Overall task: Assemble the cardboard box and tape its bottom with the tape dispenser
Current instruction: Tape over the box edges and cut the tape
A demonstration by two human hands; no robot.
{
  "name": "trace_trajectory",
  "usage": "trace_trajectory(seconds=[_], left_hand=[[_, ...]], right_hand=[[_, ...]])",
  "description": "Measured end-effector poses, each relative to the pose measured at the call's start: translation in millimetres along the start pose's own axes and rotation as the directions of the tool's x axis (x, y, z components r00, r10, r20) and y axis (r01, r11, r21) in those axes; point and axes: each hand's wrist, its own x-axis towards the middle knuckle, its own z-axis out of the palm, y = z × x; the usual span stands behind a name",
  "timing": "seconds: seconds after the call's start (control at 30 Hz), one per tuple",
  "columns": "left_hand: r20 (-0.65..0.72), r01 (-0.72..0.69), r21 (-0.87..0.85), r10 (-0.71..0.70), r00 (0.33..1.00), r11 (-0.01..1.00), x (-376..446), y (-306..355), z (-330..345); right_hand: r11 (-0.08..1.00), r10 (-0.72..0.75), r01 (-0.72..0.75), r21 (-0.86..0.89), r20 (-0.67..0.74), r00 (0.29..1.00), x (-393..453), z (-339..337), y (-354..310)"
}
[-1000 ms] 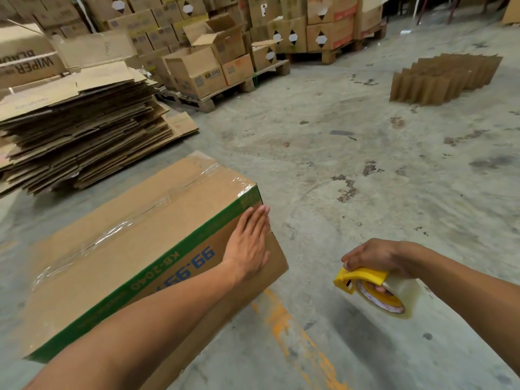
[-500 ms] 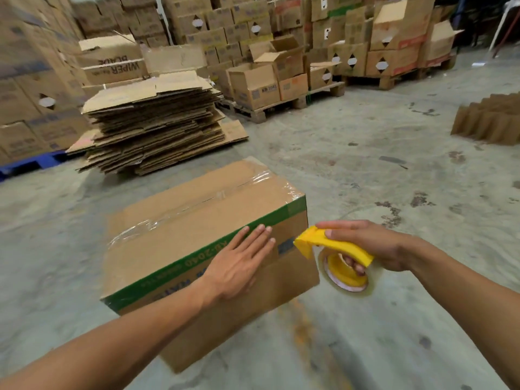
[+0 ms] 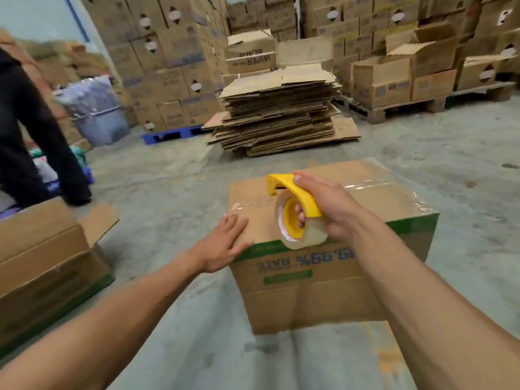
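Note:
The cardboard box (image 3: 323,288) stands upside down on the floor in front of me, with a green band and inverted blue print on its near side. A strip of clear tape runs across its upturned bottom. My left hand (image 3: 225,240) lies flat, fingers spread, on the box's near left corner. My right hand (image 3: 329,204) grips the yellow tape dispenser (image 3: 295,212) with its roll of clear tape, held over the middle of the taped bottom, the yellow blade end pointing away from me.
Another open cardboard box (image 3: 47,266) sits at my left. A person in dark clothes (image 3: 31,136) stands at the far left. A stack of flat cartons (image 3: 281,114) lies behind the box. Pallets of stacked boxes (image 3: 408,77) line the back.
My view has turned left around the box. My right hand has carried the dispenser from beside the box's side up over its bottom. My left hand has shifted from the side to the top corner.

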Motion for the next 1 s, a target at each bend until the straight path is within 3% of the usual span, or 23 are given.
trace_trajectory(seconds=[0.1,0.23,0.47,0.67,0.73,0.77,0.8,0.87,0.93,1.0], left_hand=[[0.037,0.069,-0.127,-0.065,0.997,0.989,3,8,12],[-0.041,-0.058,-0.012,0.057,0.998,0.998,6,29,17],[0.002,-0.090,0.110,0.091,0.996,0.990,17,87,37],[0.096,-0.199,0.119,0.188,0.977,0.973,8,141,-7],[-0.025,-0.234,0.014,0.234,0.972,0.972,13,148,-32],[-0.069,-0.226,-0.129,0.219,0.973,0.965,17,151,-44],[-0.032,-0.159,-0.366,0.158,0.987,0.917,21,156,-55],[0.250,0.122,-0.778,0.125,0.960,0.617,25,170,-74],[0.421,0.324,-0.882,0.259,0.869,0.343,21,185,-85],[0.460,0.410,-0.888,0.383,0.801,0.208,14,200,-85]], right_hand=[[1.000,0.000,0.000,0.001,0.017,1.000,7,33,9],[0.990,0.009,0.007,-0.140,0.112,0.994,0,45,4],[0.953,-0.009,0.043,-0.299,0.114,0.993,-18,0,-29],[0.909,-0.028,0.079,-0.409,0.129,0.991,-48,-53,-50],[0.917,0.019,0.040,-0.397,0.143,0.990,-64,-76,-55],[0.928,0.051,0.009,-0.373,0.150,0.987,-72,-89,-57],[0.942,0.078,-0.020,-0.334,0.162,0.984,-81,-101,-58],[0.973,0.104,-0.058,-0.222,0.200,0.974,-95,-123,-58],[0.994,0.096,-0.078,-0.082,0.253,0.963,-104,-144,-55],[0.994,0.084,-0.100,0.031,0.342,0.936,-107,-161,-52]])
